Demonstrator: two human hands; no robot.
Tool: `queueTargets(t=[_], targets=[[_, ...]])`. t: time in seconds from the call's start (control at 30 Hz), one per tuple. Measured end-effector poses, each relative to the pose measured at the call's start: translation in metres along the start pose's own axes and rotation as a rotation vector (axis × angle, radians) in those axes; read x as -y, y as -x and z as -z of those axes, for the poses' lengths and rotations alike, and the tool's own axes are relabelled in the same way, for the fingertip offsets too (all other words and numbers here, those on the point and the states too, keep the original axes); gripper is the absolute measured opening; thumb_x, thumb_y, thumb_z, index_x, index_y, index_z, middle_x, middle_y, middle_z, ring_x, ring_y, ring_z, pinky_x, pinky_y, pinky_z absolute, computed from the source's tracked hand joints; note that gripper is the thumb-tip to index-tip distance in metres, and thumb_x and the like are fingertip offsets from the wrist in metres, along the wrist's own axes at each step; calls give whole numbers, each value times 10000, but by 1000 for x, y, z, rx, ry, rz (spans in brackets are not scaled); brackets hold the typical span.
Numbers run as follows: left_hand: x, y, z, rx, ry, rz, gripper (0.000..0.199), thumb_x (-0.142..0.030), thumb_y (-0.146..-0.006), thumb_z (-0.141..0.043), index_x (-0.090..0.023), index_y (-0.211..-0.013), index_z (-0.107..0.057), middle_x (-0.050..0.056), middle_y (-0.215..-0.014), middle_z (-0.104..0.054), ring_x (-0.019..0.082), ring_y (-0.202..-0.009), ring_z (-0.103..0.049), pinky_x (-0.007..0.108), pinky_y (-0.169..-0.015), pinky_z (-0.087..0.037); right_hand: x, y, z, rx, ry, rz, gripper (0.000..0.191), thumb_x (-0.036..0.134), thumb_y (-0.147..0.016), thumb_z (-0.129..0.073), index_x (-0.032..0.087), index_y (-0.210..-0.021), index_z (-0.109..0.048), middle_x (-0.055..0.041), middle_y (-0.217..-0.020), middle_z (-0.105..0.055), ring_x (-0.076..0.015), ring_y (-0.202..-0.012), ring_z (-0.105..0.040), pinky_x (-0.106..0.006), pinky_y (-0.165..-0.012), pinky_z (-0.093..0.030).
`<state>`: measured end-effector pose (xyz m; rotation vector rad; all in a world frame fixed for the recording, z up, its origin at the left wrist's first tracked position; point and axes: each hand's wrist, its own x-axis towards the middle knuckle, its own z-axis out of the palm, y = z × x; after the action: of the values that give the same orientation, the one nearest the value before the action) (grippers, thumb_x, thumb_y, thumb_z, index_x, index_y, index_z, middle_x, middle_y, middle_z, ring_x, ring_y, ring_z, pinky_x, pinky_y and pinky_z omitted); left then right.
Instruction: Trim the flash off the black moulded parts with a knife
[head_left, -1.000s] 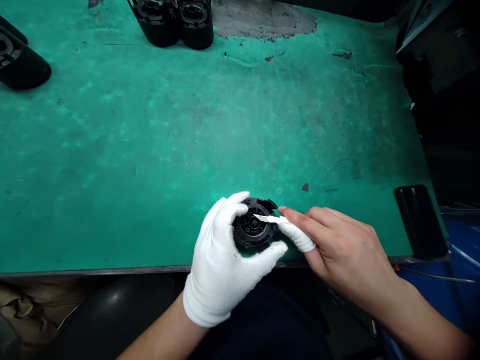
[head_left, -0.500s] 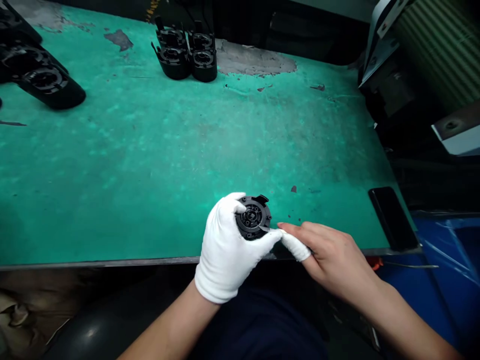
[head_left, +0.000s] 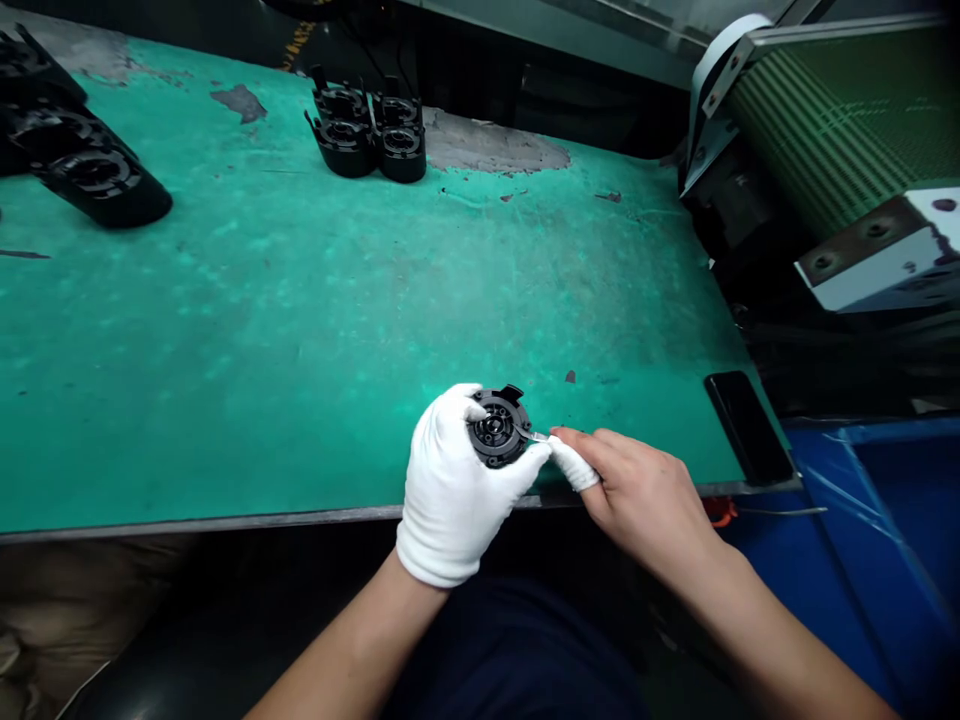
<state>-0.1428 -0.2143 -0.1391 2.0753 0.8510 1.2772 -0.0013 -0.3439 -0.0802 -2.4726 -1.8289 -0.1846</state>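
Note:
My left hand, in a white glove, is wrapped round a round black plastic part with concentric rings and a tab at its top edge. Its ringed face is turned up toward me, close to the table's front edge. My right hand is bare apart from a white cover on the thumb. Between thumb and forefinger it pinches a small, thin metal blade, whose tip lies at the right side of the part's face. The blade's handle, if any, is hidden in the fingers.
Several black housings stand at the back of the green table, and more black housings are at the far left. A black phone lies at the right edge. A ridged green belt rises at upper right, above a blue bin.
The blade has moved from the lower rim of the black part up to its right side, my right hand rising slightly with it. The camera view has shifted a little.

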Motion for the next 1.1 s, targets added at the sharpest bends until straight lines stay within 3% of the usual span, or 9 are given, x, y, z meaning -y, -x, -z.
queueTargets(t=[0.1, 0.2, 0.3, 0.37, 0.57, 0.8, 0.9, 1.1], targets=[[-1, 1, -2, -37, -18, -17, 624, -499, -745, -806, -172, -1171, -486, 139, -1218, -594, 297, -1169, -596, 465, -1047, -490, 6, -1, -2, -26, 17, -59, 340, 301, -992, -473, 333, -1287, -639, -13, -872, -694, -216, -824, -679, -315, -623, -427], [0, 1, -2, -37, 15, -24, 582, -483, -747, -807, -184, -1136, -494, 126, -1224, -595, 291, -1163, -598, 456, -1045, -492, 6, 0, -1, -27, -157, -68, 333, 321, -1012, -445, 318, -1273, -651, -21, -1027, -740, -210, -929, -695, -313, -737, -499], [5, -5, 8, 120, 73, -52, 621, -458, -752, -808, -202, -1215, -484, 100, -1241, -596, 265, -1176, -595, 429, -1071, -480, -5, -2, 3, -35, -329, -32, 332, 401, -1024, -438, 321, -1248, -670, -5, -1185, -730, -182, -1025, -686, -293, -847, -514], [10, -14, 18, 227, 75, -98, 686, -428, -736, -825, -214, -1276, -459, 86, -1297, -578, 248, -1219, -577, 405, -1102, -460, -14, -6, 7, 1, -310, 20, 347, 423, -1027, -428, 322, -1250, -674, -7, -1156, -735, -181, -1003, -685, -303, -860, -511], [22, -43, 44, 498, 83, -136, 717, -407, -725, -829, -247, -1304, -438, 51, -1417, -519, 220, -1291, -544, 372, -1125, -448, -35, -31, 11, 127, -149, 210, 378, 423, -1034, -395, 329, -1313, -632, -15, -982, -713, -192, -893, -664, -323, -733, -467], [19, -70, 55, 720, 108, -120, 718, -321, -695, -854, -265, -1298, -469, 25, -1459, -489, 203, -1271, -556, 352, -1098, -467, -37, -57, 19, 199, -56, 423, 356, 383, -1034, -399, 355, -1322, -607, 9, -920, -686, -185, -863, -658, -317, -656, -396], [19, -75, 56, 764, 123, -105, 732, -309, -689, -861, -271, -1307, -471, 19, -1449, -497, 195, -1260, -561, 336, -1085, -471, -35, -62, 21, 199, -10, 427, 355, 321, -1003, -455, 373, -1324, -597, 17, -903, -687, -200, -862, -673, -319, -630, -390], [22, -72, 53, 715, 147, -124, 712, -312, -710, -844, -260, -1316, -472, 35, -1402, -532, 203, -1262, -556, 350, -1095, -458, -32, -60, 15, 88, 80, 314, 410, 216, -934, -494, 359, -1298, -619, -20, -1065, -733, -247, -899, -699, -326, -607, -423]])
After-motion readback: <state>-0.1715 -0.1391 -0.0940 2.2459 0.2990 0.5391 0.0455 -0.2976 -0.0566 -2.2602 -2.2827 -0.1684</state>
